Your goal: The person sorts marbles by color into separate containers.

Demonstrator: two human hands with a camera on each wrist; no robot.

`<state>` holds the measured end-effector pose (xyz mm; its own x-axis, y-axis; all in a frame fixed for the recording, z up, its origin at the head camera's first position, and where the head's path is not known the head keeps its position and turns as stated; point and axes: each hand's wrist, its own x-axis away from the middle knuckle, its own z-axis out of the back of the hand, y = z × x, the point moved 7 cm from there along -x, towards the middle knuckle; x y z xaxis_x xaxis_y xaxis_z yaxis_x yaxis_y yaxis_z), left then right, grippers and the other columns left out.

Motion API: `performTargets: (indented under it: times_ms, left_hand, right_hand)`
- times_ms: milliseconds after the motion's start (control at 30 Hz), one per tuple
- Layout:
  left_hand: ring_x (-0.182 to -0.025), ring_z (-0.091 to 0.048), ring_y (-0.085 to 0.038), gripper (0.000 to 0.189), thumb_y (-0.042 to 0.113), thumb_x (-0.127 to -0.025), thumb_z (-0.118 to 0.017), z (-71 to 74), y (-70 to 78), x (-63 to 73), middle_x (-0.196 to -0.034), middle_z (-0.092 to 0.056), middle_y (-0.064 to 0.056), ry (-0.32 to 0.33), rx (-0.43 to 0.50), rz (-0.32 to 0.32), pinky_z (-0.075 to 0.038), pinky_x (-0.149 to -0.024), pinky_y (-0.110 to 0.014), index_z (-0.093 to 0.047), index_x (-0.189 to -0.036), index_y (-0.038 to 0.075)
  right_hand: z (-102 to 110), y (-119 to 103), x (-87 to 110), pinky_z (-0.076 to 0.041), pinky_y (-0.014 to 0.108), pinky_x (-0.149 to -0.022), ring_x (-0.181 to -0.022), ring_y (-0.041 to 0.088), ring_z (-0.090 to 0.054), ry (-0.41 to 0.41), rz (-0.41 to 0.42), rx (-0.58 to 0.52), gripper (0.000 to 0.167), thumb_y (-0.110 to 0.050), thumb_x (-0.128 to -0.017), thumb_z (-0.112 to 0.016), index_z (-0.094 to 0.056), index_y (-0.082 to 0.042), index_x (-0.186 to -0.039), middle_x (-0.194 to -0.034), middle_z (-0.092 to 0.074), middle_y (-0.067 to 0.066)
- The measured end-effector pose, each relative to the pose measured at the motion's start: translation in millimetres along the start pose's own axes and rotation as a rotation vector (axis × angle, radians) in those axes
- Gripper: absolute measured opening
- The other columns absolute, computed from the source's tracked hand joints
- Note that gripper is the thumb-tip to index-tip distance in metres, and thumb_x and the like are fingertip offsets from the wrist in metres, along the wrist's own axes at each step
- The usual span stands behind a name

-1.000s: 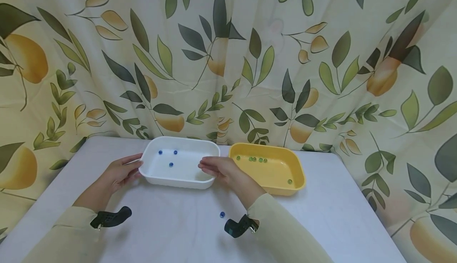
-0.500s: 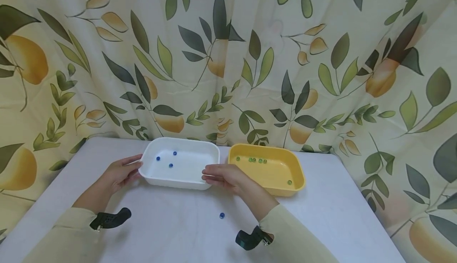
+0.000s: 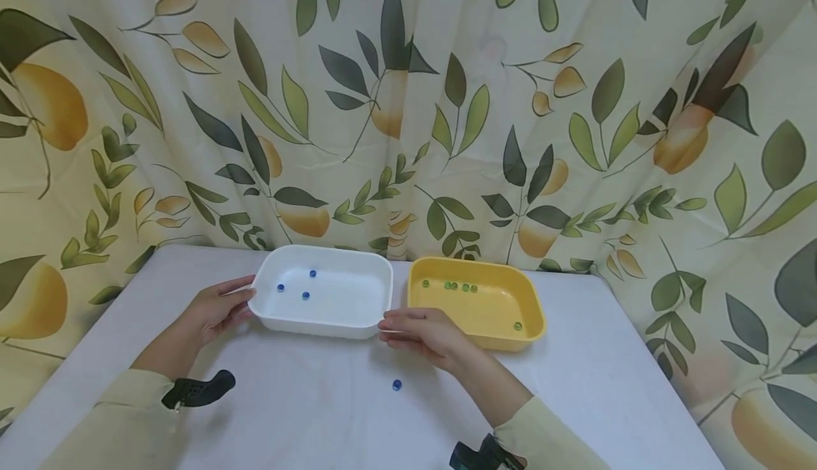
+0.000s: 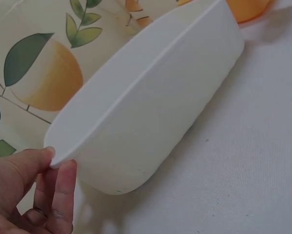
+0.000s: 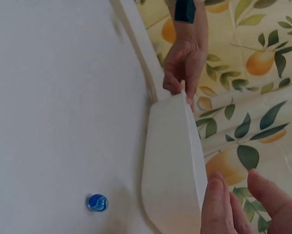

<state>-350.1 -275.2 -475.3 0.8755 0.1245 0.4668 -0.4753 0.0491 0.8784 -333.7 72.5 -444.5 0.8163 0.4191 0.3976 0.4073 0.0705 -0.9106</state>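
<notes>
My left hand [image 3: 217, 309] pinches the left rim of a white plastic tray [image 3: 332, 329] between thumb and fingers. The left wrist view shows this grip up close, thumb [image 4: 36, 158] on top. Three blue marbles [image 3: 306, 295] lie inside the tray. My right hand [image 3: 424, 335] is by the tray's near right corner, fingers fairly straight; in the right wrist view its thumb [image 5: 265, 190] stands apart from the fingers [image 5: 218, 204] with nothing between. One more blue marble [image 3: 397, 385], swirled with lighter blue, sits on the table in front of the tray.
Right of the white tray stands a yellow tray [image 3: 498, 339] with several green marbles [image 3: 518, 326] in it. A white cloth covers the table [image 3: 613, 385]. Behind both trays hangs a curtain [image 3: 447, 193] printed with fruit and leaves.
My right hand has drawn back from over the white tray, rightward and toward me. Inside, the leftmost blue marble has rolled a little left and nearer. The left hand keeps its place.
</notes>
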Motion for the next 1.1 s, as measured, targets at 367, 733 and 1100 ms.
performTargets:
  times_ms: [367,733,1100]
  left_hand:
    - [-0.075,-0.064,-0.004,0.064,0.026,-0.097,-0.063,2.3,-2.0,-3.4,-0.101,-0.062,0.004,0.011,-0.018,0.013,-0.058,-0.077,-0.020,-0.035,-0.153,0.011]
    - [-0.077,-0.063,-0.002,0.063,0.023,-0.098,-0.062,2.0,-3.6,-7.3,-0.095,-0.062,0.008,-0.018,-0.012,-0.013,-0.058,-0.078,-0.020,-0.034,-0.153,0.009]
    - [-0.075,-0.061,-0.003,0.061,0.020,-0.099,-0.060,-1.0,0.3,-1.9,-0.090,-0.061,0.008,-0.023,-0.015,-0.018,-0.058,-0.075,-0.019,-0.034,-0.152,0.007]
  right_hand:
    - [20,16,17.8,-0.058,0.030,-0.089,-0.099,0.021,-0.071,0.038,0.029,0.043,0.048,-0.016,-0.095,-0.065,-0.053,0.012,-0.133,-0.122,-0.066,0.022]
    - [35,39,22.8,-0.060,0.030,-0.084,-0.090,0.016,-0.072,0.108,0.040,0.083,0.043,-0.014,-0.092,-0.070,-0.059,0.012,-0.125,-0.110,-0.072,0.018]
    - [32,59,20.5,-0.061,0.032,-0.079,-0.081,0.011,-0.070,0.128,0.077,0.169,0.034,-0.007,-0.089,-0.070,-0.065,0.013,-0.116,-0.097,-0.074,0.011]
